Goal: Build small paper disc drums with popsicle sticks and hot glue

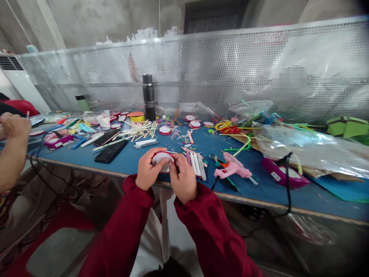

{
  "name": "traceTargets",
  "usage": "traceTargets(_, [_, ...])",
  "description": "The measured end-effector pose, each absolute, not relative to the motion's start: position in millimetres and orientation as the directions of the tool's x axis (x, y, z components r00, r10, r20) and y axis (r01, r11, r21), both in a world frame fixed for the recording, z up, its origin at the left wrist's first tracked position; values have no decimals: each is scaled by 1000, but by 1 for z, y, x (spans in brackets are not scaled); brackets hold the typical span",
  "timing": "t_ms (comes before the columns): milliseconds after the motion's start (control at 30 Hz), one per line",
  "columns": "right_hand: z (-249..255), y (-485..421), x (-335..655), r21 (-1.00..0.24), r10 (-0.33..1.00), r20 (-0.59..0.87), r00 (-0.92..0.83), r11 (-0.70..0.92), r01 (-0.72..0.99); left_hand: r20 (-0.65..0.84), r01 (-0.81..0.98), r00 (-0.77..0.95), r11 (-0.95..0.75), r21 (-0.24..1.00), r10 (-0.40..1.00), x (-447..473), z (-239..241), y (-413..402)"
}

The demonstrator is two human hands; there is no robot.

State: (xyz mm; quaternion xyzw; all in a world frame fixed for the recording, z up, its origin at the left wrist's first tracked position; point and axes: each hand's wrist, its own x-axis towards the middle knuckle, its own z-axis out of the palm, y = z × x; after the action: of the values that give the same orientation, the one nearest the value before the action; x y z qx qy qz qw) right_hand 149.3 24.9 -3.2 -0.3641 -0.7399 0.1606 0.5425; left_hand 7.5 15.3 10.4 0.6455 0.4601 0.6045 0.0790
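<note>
Both my hands, in dark red sleeves, hold a small round white disc with a red rim [162, 159] at the near edge of the blue table [135, 159]. My left hand [148, 169] curls around the disc's left side. My right hand [183, 181] pinches its right side with the fingers closed. Just right of my hands lie several white and pink sticks [196, 164] and a pink hot glue gun [230, 169].
A black phone [111, 151], loose wooden sticks [138, 130], more red-rimmed discs [165, 130], a black flask [148, 97], coloured straws [236, 129], a purple glue gun [281, 175] and plastic bags [311, 148] cover the table. Another person's arm [11, 142] works at the far left. A perforated metal screen stands behind.
</note>
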Motion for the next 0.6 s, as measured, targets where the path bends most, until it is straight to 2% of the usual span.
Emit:
traceTargets(167, [-1,24,151,-582,707,671,-225,689,431,687,485,-230,-531,695,690,8,10,17])
traceTargets(400, [0,26,151,-608,726,653,-217,673,420,612,433,-267,-474,767,745,7,8,23])
traceTargets(467, [-1,27,151,-605,722,662,-204,674,423,608,391,-232,-499,773,760,5,9,24])
traceTargets(600, [-3,29,151,-630,722,682,-115,660,408,659,283,-12,-630,723,752,0,10,21])
